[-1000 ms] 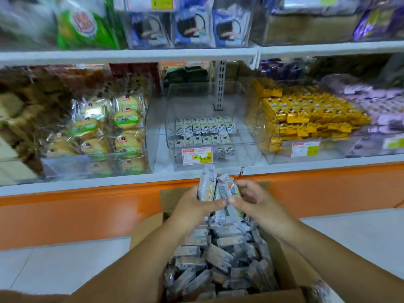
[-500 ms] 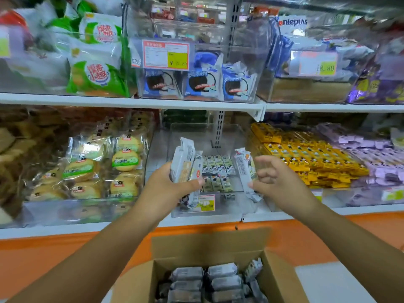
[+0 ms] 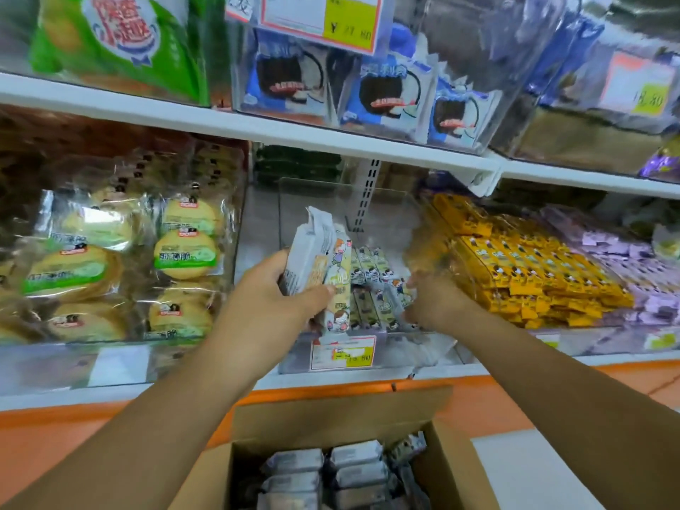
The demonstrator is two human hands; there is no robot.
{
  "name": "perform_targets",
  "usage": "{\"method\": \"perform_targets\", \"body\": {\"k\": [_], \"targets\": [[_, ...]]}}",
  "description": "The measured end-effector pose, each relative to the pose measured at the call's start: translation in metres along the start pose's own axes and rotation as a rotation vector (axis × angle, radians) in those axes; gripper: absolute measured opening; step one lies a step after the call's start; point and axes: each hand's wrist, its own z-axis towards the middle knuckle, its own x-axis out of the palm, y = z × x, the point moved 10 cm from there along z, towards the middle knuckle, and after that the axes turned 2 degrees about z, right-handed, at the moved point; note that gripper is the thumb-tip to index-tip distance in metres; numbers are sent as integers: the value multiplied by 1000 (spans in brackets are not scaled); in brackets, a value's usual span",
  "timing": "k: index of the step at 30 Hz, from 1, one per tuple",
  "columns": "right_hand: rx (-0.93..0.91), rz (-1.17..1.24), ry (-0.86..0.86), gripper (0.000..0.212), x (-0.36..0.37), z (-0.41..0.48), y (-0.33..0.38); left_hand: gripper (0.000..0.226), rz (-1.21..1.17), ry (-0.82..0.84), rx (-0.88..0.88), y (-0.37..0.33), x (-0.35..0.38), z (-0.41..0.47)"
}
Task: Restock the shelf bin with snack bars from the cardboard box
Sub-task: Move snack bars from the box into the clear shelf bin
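Note:
My left hand (image 3: pixel 274 288) grips a bunch of white-wrapped snack bars (image 3: pixel 318 259) upright, in front of the clear shelf bin (image 3: pixel 368 358). My right hand (image 3: pixel 434 300) reaches into that bin and pinches one snack bar (image 3: pixel 397 292) down among the rows of bars (image 3: pixel 368 266) lying there. The open cardboard box (image 3: pixel 452 461) sits below at the bottom of the view, with several more wrapped bars (image 3: pixel 331 469) inside. The bin's front carries an orange and yellow price label (image 3: pixel 344 353).
Left of the bin is a clear bin of round cakes (image 3: pixel 176 252); to its right a bin of yellow packs (image 3: pixel 522 266) and purple packs (image 3: pixel 618 248). A white shelf (image 3: pixel 257 127) above holds blue cookie packs (image 3: pixel 382 90). An orange base panel (image 3: pixel 48 436) runs below.
Both hands rose from the box to the shelf with bars in them. My right hand has moved down into the bin with its bar; the view has closed in on the shelf.

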Motion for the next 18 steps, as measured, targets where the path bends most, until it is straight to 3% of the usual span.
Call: {"method": "perform_targets", "body": {"k": [13,18], "targets": [[-114,-237,227,47,22,10,6,34,-18,-9,-16,9,-5,-1],[-88,-228,223,53,21,9,5,36,-14,-4,-13,10,-5,-1]]}}
